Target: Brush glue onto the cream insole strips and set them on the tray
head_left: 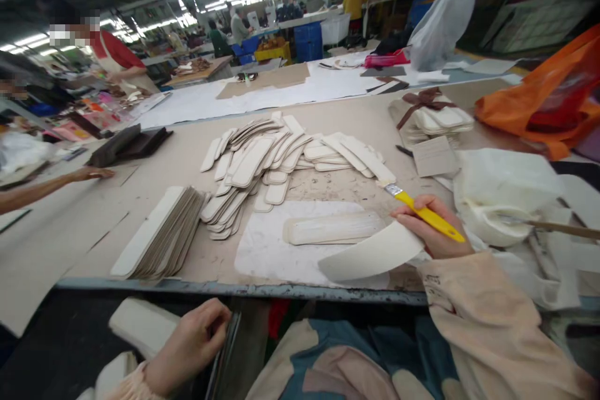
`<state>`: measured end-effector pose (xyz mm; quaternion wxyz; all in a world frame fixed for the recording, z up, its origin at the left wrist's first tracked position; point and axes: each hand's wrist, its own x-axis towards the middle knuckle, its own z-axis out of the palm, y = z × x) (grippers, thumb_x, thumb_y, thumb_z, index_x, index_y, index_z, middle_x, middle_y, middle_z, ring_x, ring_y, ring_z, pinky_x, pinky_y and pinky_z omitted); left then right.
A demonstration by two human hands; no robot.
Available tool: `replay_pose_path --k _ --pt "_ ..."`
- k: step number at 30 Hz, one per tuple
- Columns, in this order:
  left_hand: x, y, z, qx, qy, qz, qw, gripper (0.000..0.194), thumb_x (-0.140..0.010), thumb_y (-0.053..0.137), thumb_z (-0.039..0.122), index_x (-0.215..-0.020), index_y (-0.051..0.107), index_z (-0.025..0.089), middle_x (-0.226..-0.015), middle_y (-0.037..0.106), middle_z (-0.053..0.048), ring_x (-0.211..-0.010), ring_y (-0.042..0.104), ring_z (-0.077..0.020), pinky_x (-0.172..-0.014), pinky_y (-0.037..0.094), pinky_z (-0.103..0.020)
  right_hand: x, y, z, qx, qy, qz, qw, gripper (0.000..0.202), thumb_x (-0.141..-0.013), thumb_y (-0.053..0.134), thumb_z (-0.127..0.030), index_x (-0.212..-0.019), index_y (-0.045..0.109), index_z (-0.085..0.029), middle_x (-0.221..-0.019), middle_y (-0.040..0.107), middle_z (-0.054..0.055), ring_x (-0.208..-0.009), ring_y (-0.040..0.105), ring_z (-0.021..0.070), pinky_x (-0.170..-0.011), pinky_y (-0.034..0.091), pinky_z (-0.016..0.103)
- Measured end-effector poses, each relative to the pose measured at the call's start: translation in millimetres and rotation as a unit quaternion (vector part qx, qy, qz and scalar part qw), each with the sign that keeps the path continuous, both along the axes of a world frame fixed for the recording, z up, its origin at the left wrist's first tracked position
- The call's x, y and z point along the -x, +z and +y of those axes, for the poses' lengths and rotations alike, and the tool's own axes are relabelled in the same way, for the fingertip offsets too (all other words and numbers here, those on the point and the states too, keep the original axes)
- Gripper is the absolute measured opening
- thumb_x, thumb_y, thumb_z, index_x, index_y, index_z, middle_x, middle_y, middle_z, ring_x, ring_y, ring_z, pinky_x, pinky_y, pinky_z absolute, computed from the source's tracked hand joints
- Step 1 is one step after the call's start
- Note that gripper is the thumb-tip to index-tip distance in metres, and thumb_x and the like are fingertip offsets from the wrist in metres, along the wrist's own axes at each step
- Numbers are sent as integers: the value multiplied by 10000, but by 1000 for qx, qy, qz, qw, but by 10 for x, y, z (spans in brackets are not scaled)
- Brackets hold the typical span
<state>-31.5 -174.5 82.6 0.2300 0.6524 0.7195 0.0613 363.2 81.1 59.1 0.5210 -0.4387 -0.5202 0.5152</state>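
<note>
My right hand is closed around a yellow-handled paintbrush, bristles pointing away from me. The same hand pinches one end of a curved off-white strip, which hangs over the table's near edge. Beneath it, on a white sheet, lies a rounded strip with a whitish, wet-looking top. My left hand is curled closed below the table edge, with nothing visible in its fingers. Beside it, off-white pieces rest on a black surface.
Many rounded strips are heaped mid-table, with a neat stack at left. At right stand a white, plastic-covered container with a stick in it, a tied bundle and an orange bag. A co-worker's hand reaches in from the left.
</note>
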Motion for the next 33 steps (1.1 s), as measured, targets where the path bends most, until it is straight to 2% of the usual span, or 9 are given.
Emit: replay_pose_path --k 5,8,11,13,17,21,24,29,33 --pt "-27 -157 -637 141 65 20 988 230 -784 427 204 -694 638 207 -719 653 -44 -702 618 -184 -670 426 -279 11 -7 -55 17 -1 32 999 381 -587 836 -328 -800 528 -255 -798 701 42 -730 644 161 -625 449 263" --pt "-39 -219 -720 126 89 13 988 193 -774 464 229 -622 580 198 -652 598 -18 -624 570 -160 -597 384 -254 1 6 -102 35 -12 71 997 365 -592 843 -264 -817 555 -258 -809 694 65 -738 639 145 -633 438 268" --pt "-4 -226 -667 102 88 -32 990 180 -693 448 108 -755 584 209 -684 597 13 -629 562 -141 -599 394 -231 -26 20 -128 41 -19 92 995 378 -591 850 -241 -836 564 -273 -814 692 72 -686 629 152 -567 426 283" --pt "0 -191 -561 100 88 -72 988 240 -721 452 115 -872 608 218 -717 630 11 -660 591 -147 -625 428 -233 -35 40 -138 29 -20 102 994 380 -593 848 -242 -829 552 -274 -799 692 64 -641 618 157 -512 411 278" --pt "-181 -83 -145 46 160 -214 963 250 -792 581 355 -996 644 224 -909 703 -56 -837 644 -206 -763 490 -284 35 101 -148 28 -8 136 990 414 -603 830 -283 -826 482 -262 -750 683 -6 -532 567 126 -432 388 226" --pt "-634 -38 387 -21 205 -439 875 494 -787 602 488 -1211 566 236 -1239 612 -107 -1089 586 -255 -893 472 -333 200 128 -150 38 5 160 986 423 -634 803 -285 -837 433 -254 -758 683 -33 -504 552 110 -418 404 199" --pt "-940 -59 700 3 210 -551 808 541 -792 604 504 -1254 541 231 -1254 595 -110 -1056 587 -250 -831 491 -322 301 90 -144 25 9 155 988 417 -648 798 -284 -836 427 -245 -776 693 -23 -558 590 118 -454 430 193" --pt "-1018 -131 995 19 193 -552 811 384 -765 659 455 -990 687 145 -772 662 -39 -679 546 -129 -617 432 -219 361 -79 -44 -55 -30 53 997 356 -699 767 -329 -844 453 -242 -798 707 -6 -721 650 147 -653 505 239" --pt "-843 -189 1272 -3 213 -522 826 385 -717 678 441 -941 684 128 -804 658 -46 -725 565 -149 -660 464 -251 383 -234 100 -93 -58 -29 994 353 -716 737 -396 -863 457 -240 -810 705 11 -746 664 177 -713 518 296"
